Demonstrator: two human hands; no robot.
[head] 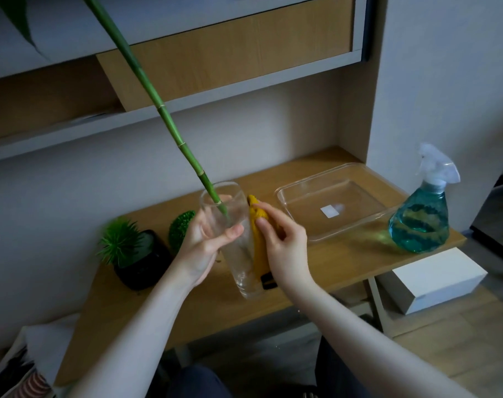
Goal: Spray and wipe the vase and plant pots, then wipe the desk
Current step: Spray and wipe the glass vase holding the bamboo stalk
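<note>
Glass fills the middle of your view: the clear vase (238,248) is lifted off the bench (330,262) and tilted, its mouth toward the wall and its base toward you. Your left hand (204,245) grips it from the left side, the fingers (207,228) curled behind the glass and the thumb across the front. A green bamboo stalk (169,122) stands in the vase and leans up and away to the upper left, past the shelf (187,110) above. Your right hand (281,242) pinches a yellow cloth (257,225) with bent fingers and presses it against the right wall of the vase; the cloth runs down along the glass, and something dark shows at its lower end, though you cannot tell what it is. On the bench to the left sits a black pot (146,265) holding a spiky green plant (121,242), close to the wall. Just right of it, partly hidden by your left hand, a second round green plant (182,228) shows; its pot cannot be seen. To the right of the vase lies a clear plastic tray (307,193) with a small white label on its floor. Beyond the tray, at the bench's right end, the spray bottle (422,219) stands upright with blue liquid inside and a white trigger head. A white box (434,280) rests on the floor below that end.
</note>
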